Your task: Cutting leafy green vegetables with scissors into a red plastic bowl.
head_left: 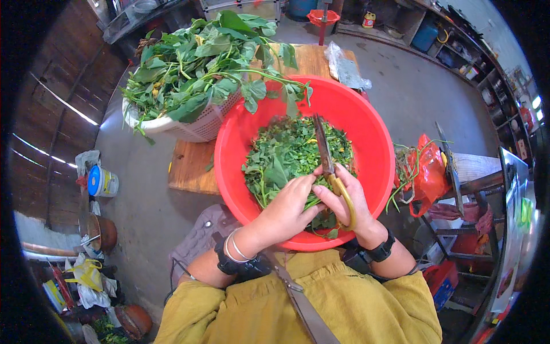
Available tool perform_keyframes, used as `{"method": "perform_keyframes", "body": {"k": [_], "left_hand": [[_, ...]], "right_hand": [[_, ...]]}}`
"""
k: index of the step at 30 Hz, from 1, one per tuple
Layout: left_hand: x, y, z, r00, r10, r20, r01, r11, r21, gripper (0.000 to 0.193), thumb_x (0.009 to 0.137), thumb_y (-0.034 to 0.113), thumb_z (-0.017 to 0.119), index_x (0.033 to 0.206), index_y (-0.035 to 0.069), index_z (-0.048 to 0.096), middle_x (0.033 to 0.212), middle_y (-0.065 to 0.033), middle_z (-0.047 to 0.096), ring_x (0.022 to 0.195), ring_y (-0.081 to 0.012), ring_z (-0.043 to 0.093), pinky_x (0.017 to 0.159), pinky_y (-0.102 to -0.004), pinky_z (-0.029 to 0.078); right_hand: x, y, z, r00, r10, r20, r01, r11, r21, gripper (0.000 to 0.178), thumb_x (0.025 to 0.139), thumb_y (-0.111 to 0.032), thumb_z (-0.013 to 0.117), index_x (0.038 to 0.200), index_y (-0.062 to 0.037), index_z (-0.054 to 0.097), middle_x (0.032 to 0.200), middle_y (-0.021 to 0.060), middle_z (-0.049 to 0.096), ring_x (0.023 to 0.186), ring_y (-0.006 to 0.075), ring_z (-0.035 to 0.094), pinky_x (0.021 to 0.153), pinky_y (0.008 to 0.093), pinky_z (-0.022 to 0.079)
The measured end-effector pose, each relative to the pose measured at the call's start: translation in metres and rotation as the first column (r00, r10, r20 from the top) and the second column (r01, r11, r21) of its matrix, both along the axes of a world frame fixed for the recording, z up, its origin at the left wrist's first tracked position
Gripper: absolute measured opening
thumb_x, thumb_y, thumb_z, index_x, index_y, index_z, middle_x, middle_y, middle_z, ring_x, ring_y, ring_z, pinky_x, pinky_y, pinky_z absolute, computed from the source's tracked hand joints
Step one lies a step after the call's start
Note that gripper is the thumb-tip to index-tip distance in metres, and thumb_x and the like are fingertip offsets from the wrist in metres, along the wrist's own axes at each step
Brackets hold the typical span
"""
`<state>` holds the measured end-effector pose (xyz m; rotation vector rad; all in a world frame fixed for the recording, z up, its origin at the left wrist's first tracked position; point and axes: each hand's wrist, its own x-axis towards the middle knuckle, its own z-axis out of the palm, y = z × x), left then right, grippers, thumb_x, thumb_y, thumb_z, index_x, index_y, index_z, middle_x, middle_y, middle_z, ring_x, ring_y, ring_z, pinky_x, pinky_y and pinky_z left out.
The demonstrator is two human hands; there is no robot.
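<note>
A large red plastic basin (372, 123) is in front of me with cut leafy greens (295, 146) inside. Above it, my right hand (354, 200) grips scissors (325, 150) by their yellow handle, the dark blades pointing away from me over the greens. Close beside it, my left hand (283, 209) is closed round a bunch of green stems (313, 200); the fingertips of both hands nearly meet. Part of the bunch is hidden behind the fingers. Beyond the basin to the left, a white plastic basket (200, 127) is heaped with uncut leafy vines (200, 74), some trailing over the basin's rim.
A low wooden table (197, 166) bears the basket, and a clear plastic bag (345, 67) lies on its far end. To the right is a red plastic bag (429, 175) with vine stems. A white bucket with a blue lid (102, 181) stands left. Shelves (452, 51) line the far right.
</note>
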<state>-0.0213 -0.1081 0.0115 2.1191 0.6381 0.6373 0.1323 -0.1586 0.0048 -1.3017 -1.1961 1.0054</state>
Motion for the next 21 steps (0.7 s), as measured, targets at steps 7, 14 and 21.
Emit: {"method": "perform_keyframes", "body": {"k": [7, 14, 21], "left_hand": [[-0.004, -0.001, 0.010, 0.969, 0.072, -0.235, -0.095, 0.992, -0.084, 0.048, 0.079, 0.024, 0.067, 0.117, 0.001, 0.047, 0.102, -0.0202, 0.059, 0.096, -0.0367, 0.057, 0.083, -0.0390, 0.046], [-0.007, 0.008, -0.009, 0.987, -0.054, -0.149, 0.010, 0.960, -0.281, 0.041, 0.079, 0.023, 0.069, 0.108, 0.002, 0.050, 0.098, -0.0164, 0.061, 0.093, -0.0252, 0.060, 0.080, -0.0347, 0.047], [-0.011, 0.017, -0.007, 0.985, -0.165, 0.046, 0.171, 0.931, -0.323, 0.042, 0.083, 0.027, 0.067, 0.109, 0.001, 0.046, 0.085, -0.0094, 0.058, 0.082, -0.0153, 0.057, 0.072, -0.0311, 0.047]], "right_hand": [[-0.003, -0.004, 0.003, 0.980, -0.154, 0.123, 0.146, 0.986, 0.076, 0.027, 0.080, -0.012, 0.064, 0.103, -0.0042, 0.055, 0.075, -0.0020, 0.050, 0.066, 0.0059, 0.044, 0.058, 0.0225, 0.041], [-0.010, -0.007, 0.012, 0.975, -0.168, 0.145, 0.156, 0.984, 0.090, 0.030, 0.079, -0.008, 0.065, 0.106, -0.0033, 0.054, 0.075, -0.0006, 0.051, 0.065, 0.0060, 0.046, 0.058, 0.0225, 0.042], [-0.009, -0.003, 0.011, 0.974, -0.172, 0.145, 0.150, 0.977, 0.148, 0.033, 0.079, -0.006, 0.065, 0.109, -0.0037, 0.053, 0.078, 0.0020, 0.056, 0.069, 0.0069, 0.050, 0.062, 0.0229, 0.044]]}}
